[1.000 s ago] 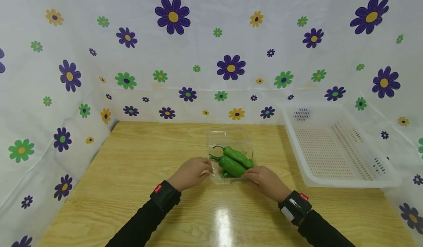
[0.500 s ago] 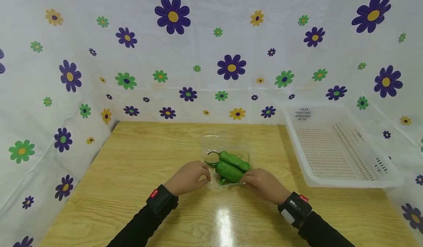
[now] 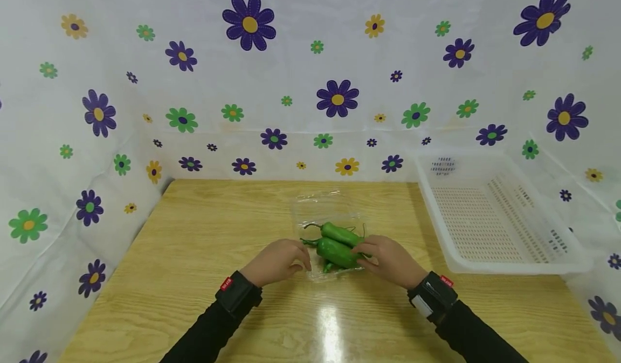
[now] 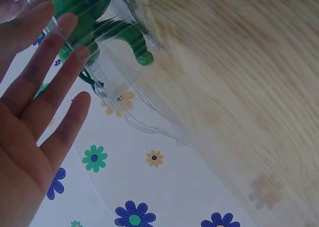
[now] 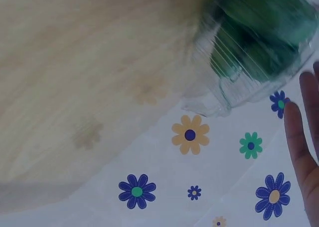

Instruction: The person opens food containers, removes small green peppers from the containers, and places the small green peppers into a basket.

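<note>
Near the middle of the wood-grain table (image 3: pixel 218 228) sits a clear plastic clamshell box (image 3: pixel 314 274), its lid (image 3: pixel 320 206) folded back toward the flower-print cloth (image 3: pixel 291 72). Long green peppers (image 3: pixel 338 253) lie heaped inside it, the two uppermost side by side with their stems toward the left. At the box's left edge is the person's left hand (image 3: pixel 277 261), its fingers spread and nearly straight in the left wrist view, the tips against the clear wall. On the other side, the right hand (image 3: pixel 394 261) has its fingertips at the near pepper's right end; whether they pinch it or only touch it, I cannot tell. Black straps (image 3: pixel 237 298) circle both wrists above dark sleeves (image 3: pixel 199 333). Well to the right stands a white perforated plastic basket (image 3: pixel 475 225), apart from the box
</note>
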The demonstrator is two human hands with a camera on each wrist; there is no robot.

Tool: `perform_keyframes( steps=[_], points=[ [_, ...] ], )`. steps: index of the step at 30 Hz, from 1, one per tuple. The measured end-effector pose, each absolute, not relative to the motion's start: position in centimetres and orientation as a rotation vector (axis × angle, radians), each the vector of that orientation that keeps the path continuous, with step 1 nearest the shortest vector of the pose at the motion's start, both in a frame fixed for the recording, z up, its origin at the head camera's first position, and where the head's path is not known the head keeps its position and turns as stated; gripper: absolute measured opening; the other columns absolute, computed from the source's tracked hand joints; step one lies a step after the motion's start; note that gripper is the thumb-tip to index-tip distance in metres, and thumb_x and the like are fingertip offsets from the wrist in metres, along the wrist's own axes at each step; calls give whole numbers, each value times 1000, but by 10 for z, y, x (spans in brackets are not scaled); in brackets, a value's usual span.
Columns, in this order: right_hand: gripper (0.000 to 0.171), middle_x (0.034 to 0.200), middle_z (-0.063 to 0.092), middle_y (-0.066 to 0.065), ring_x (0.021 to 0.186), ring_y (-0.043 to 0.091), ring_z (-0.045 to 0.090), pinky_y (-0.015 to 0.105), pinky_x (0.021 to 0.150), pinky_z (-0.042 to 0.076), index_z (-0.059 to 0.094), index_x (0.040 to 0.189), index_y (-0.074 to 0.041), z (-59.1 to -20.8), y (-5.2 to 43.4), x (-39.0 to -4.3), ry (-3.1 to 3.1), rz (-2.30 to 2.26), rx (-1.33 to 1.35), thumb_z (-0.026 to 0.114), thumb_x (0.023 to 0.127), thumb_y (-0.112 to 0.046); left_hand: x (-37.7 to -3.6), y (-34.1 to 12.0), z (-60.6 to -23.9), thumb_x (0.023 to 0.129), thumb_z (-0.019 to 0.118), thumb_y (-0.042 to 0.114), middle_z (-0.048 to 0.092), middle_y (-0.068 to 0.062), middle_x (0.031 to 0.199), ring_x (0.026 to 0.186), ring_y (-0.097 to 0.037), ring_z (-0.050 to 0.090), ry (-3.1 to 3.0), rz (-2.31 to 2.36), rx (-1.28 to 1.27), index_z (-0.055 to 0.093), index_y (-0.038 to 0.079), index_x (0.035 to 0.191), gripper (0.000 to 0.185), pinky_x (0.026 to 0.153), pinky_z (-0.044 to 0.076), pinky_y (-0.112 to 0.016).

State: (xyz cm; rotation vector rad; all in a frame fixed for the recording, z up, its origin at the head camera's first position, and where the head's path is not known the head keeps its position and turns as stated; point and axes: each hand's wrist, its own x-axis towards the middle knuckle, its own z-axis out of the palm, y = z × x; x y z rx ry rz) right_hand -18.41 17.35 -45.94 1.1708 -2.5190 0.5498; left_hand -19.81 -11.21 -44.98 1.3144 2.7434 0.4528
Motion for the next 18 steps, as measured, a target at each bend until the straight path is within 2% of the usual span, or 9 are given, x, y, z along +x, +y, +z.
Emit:
perform_keyframes(
  steps=[4,8,13,18],
  points=[
    [33,108,66,7,96,20,64,33,78,55,64,115,-8,-458,166,-196,-2597,674,977,71,83,-14,-196,-111,-451,81,71,5,68,4,95,93,-13,64,2739,464,1276,75,18,90,16,82,53,-25],
    [44,121,61,11,103,25,62,37,84,54,53,129,-6,-463,158,-206,-2758,787,872,66,89,-18,-194,-113,-454,84,68,6,66,-2,108,103,-19,62,2763,513,1191,73,14,99,18,88,53,-32],
    [47,128,58,13,113,27,59,40,93,51,50,132,-6,-468,152,-210,-2869,792,851,64,90,-19,-201,-119,-459,88,66,14,58,-5,118,111,-23,58,2907,631,958,64,13,113,25,90,51,-37],
    [46,125,60,12,112,26,59,40,93,51,52,130,-6,-468,149,-211,-2864,773,852,66,88,-18,-222,-123,-457,91,63,17,52,-12,127,115,-27,56,2982,708,738,52,9,129,41,92,51,-39]
  ],
)
